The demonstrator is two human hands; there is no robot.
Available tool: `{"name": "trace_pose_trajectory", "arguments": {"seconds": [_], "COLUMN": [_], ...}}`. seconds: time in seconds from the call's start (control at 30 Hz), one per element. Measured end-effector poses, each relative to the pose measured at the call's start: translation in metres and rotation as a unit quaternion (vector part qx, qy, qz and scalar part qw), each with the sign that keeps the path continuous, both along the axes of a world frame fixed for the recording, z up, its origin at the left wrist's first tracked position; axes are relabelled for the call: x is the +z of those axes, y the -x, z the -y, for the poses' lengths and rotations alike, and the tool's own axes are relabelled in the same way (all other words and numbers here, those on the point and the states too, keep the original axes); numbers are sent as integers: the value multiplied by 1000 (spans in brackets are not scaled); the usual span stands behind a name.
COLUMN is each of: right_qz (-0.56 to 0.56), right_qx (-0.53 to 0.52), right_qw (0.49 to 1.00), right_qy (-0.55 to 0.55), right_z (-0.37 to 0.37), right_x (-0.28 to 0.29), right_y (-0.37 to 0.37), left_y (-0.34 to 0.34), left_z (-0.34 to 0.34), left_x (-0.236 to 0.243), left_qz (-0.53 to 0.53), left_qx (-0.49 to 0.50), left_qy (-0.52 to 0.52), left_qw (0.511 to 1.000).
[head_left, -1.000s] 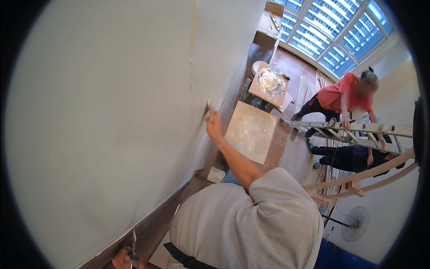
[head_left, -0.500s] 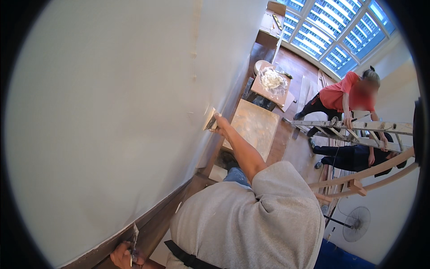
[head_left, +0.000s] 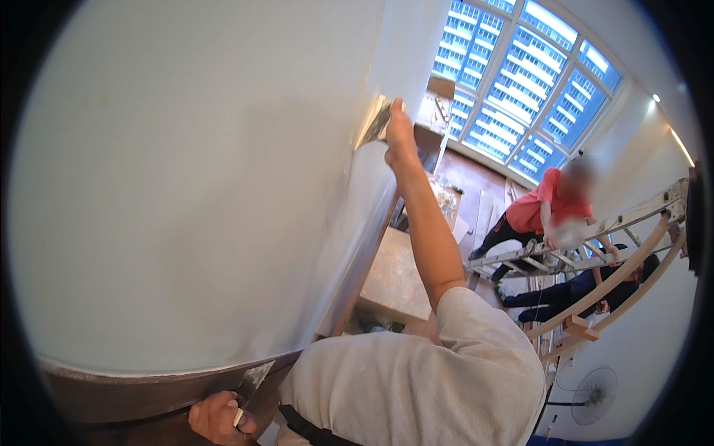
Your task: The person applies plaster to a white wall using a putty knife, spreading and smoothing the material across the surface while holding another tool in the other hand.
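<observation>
Scraper against pale wall, right hand gripping it, left hand curled tightly around putty knife

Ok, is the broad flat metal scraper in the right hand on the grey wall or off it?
Apparently on: the scraper meets the grey wall along its long edge, no gap showing, the right hand gripping it.

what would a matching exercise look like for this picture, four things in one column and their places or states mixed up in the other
Things:
1. Right hand
2. Left hand
3. Fan
4. Window

Places or states:
A. Lower right of picture
B. Holding a scraper
C. Upper right of picture
D. Holding a wide blade at the wall

Pairs: 1-D, 2-B, 3-A, 4-C
</observation>
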State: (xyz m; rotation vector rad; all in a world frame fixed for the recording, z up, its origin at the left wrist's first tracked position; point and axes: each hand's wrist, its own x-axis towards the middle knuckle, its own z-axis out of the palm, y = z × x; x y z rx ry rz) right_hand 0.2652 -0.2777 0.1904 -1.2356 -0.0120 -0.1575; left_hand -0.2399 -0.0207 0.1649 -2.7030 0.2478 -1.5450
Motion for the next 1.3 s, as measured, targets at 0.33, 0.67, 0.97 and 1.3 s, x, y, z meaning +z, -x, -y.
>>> {"name": "trace_pose_trajectory", "arguments": {"seconds": [0.33, 0.67, 0.97, 1.3], "right_qz": [214, 654, 752, 705], "right_qx": [-93, -263, -293, -256], "right_qw": [967, 623, 513, 582], "right_qy": [104, 337, 291, 315], "right_z": [-13, -66, 34, 63], "right_x": [285, 234, 375, 412], "right_y": [39, 171, 89, -24], "left_y": [8, 9, 3, -3], "left_z": [5, 6, 11, 17], "left_x": [22, 16, 17, 18], "left_qz": [-24, 11, 26, 32], "left_qx": [-56, -57, -28, 1], "left_qy": [4, 0, -39, -60], "left_qw": [998, 998, 999, 998]}}
